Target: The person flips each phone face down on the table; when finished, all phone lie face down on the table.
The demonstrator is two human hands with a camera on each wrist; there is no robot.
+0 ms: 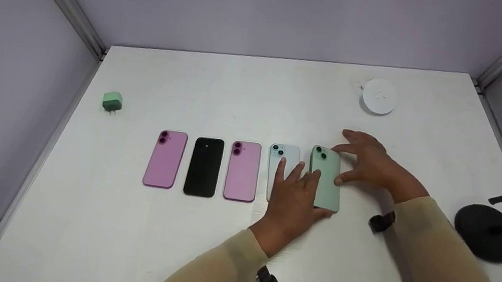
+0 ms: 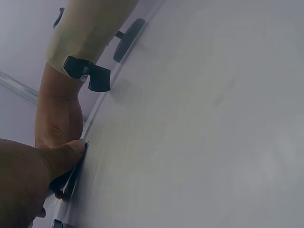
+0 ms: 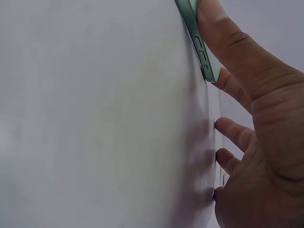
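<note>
A light green phone (image 1: 328,190) lies back up at the right end of a row, its two lenses at the top left. My left hand (image 1: 292,204) holds its lower end, thumb at the bottom edge and index finger along the left side. The other left fingers spread over a pale blue phone (image 1: 288,153), hiding its lower part. At the green phone's upper right, my right hand (image 1: 369,164) grips the corner with thumb and index finger. In the right wrist view the thumb (image 3: 232,42) presses near the side buttons, while the remaining fingers rest lower on the white surface.
Left along the row lie a pink phone (image 1: 242,171), a black phone (image 1: 204,167) and another pink phone (image 1: 165,159). A green plug adapter (image 1: 112,101) sits far left, a white round disc (image 1: 379,96) at the back right. A black stand base (image 1: 480,239) stands at right.
</note>
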